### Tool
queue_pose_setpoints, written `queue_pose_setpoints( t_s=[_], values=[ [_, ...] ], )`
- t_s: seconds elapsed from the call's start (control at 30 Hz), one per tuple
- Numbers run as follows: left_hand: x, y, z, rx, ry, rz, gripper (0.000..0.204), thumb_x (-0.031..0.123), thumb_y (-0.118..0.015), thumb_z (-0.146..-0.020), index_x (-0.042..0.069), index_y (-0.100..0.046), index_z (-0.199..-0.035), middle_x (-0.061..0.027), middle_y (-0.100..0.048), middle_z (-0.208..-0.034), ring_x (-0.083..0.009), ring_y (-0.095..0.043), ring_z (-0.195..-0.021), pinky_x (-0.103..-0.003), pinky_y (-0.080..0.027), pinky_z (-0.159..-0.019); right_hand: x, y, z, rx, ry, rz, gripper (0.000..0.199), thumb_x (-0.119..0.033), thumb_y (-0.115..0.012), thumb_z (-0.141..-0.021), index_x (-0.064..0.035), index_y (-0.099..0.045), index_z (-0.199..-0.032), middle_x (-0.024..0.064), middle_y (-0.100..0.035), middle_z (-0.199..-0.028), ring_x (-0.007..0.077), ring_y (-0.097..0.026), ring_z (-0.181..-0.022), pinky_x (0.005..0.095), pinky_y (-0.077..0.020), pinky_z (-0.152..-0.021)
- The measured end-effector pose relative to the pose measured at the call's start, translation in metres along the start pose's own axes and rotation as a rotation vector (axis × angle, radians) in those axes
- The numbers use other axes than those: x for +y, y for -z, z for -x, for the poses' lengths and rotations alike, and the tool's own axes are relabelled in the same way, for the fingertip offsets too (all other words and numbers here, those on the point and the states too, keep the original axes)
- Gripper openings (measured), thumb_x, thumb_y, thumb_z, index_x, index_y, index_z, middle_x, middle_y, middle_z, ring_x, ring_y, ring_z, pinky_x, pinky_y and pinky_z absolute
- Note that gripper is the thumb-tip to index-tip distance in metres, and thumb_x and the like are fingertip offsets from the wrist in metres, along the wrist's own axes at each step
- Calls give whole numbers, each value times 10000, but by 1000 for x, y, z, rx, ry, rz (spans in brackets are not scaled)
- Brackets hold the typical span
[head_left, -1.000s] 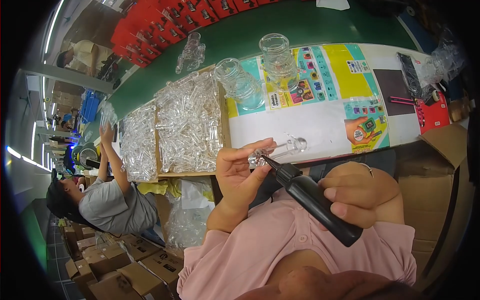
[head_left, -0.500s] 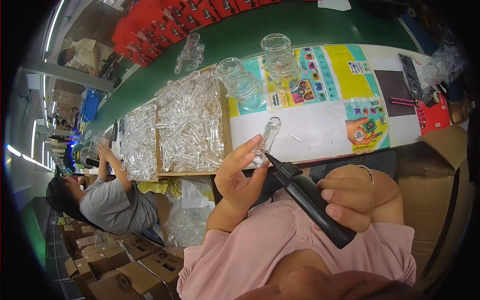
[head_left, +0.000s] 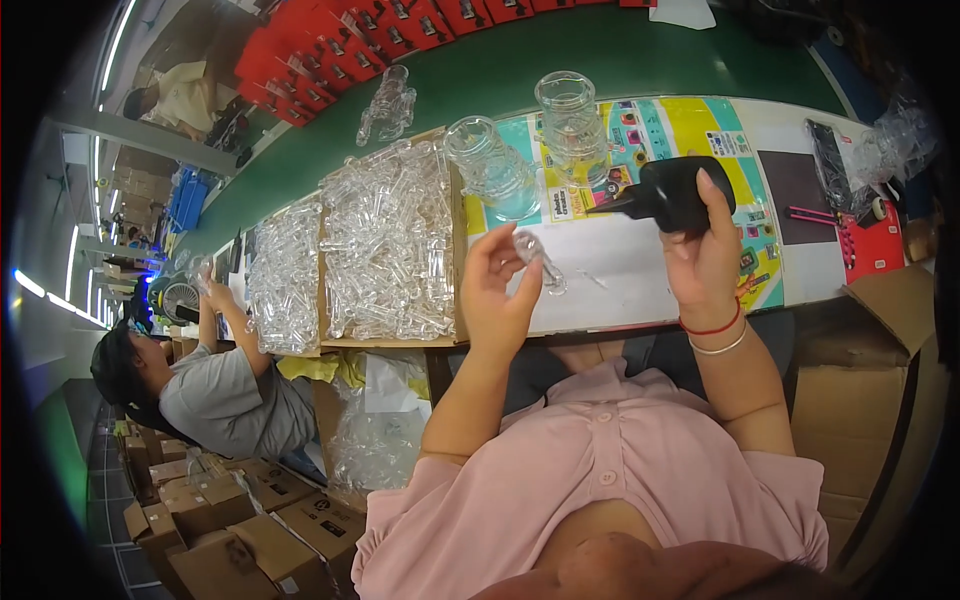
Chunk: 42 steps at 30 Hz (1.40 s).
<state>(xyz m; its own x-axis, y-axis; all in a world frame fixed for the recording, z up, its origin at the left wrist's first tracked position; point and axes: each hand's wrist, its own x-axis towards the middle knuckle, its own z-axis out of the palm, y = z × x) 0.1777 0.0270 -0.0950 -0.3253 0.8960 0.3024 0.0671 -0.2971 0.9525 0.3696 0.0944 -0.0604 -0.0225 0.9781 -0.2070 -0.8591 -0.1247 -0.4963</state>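
Observation:
My left hand (head_left: 500, 290) pinches a small clear plastic handle-like piece (head_left: 543, 265) between thumb and fingers, above the white part of the work surface. In my right hand (head_left: 705, 255) is a black squeeze bottle (head_left: 690, 190), tipped on its side with its pointed nozzle toward the left. The nozzle tip is apart from the clear piece. Beyond my hands stand two clear jar-like cups, one on the left (head_left: 492, 170) and one on the right (head_left: 572, 125). A small clear sliver (head_left: 592, 277) lies on the white surface.
Left of me are boxes (head_left: 390, 255) heaped with clear pieces. A clear item (head_left: 387, 105) lies on the green bench behind them, near red trays (head_left: 330, 60). A person in grey (head_left: 235, 385) works at far left. Pink-handled tools (head_left: 815, 215) lie at right beside a cardboard box (head_left: 850, 430).
The black bottle has been raised away from the clear piece and turned onto its side, nozzle leftward. My left hand has turned, tilting the clear piece downward to the right.

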Motion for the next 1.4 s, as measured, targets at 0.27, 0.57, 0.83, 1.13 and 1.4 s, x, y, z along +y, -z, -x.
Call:
queue_pose_setpoints(
  t_s=[0.27, 0.57, 0.83, 1.13, 1.4],
  values=[
    [-59, -4, -29, 14, -9, -565, 410, 19, -636, -701, -9, -415, -1045, -153, -527, -957, -277, -542, -812, -334, -445, -737, 4, 32, -7, 12, -137, -79, 120, -165, -518, -857, -64, -553, -913, 51, -606, -791, 68, -457, -443, 142, -326, -324],
    [10, 22, 10, -71, -375, -940, 231, 56, -654, -687, 33, -525, -878, -143, -517, -889, -321, -490, -849, -392, -398, -759, -3, 46, -5, -135, -159, -129, 173, -151, -491, -867, -34, -521, -990, 104, -582, -828, 76, -465, -465, 138, -314, -300],
    [18, 108, -3, 41, -142, -1342, 166, 129, -665, -702, 42, -578, -814, -112, -536, -781, -294, -499, -770, -360, -401, -713, 0, 45, 0, -107, -172, -121, 160, -146, -486, -868, -35, -516, -980, 97, -578, -822, 83, -492, -502, 138, -311, -296],
    [15, 92, 4, 245, 130, -553, 263, 88, -678, -726, 5, -576, -954, -85, -567, -916, -160, -548, -772, -258, -452, -649, -5, 37, 8, -95, -156, -100, 154, -160, -493, -867, -53, -527, -972, 89, -595, -820, 85, -495, -478, 139, -309, -294],
    [51, 20, 25, -167, 240, 299, 331, -96, -602, -738, -61, -524, -1058, -120, -500, -1057, -171, -558, -946, -266, -485, -811, -4, 1, 37, -177, 180, 75, 419, -325, -484, -878, -13, -446, -1155, 84, -535, -1025, 184, -533, -920, 309, -442, -801]
  ],
)
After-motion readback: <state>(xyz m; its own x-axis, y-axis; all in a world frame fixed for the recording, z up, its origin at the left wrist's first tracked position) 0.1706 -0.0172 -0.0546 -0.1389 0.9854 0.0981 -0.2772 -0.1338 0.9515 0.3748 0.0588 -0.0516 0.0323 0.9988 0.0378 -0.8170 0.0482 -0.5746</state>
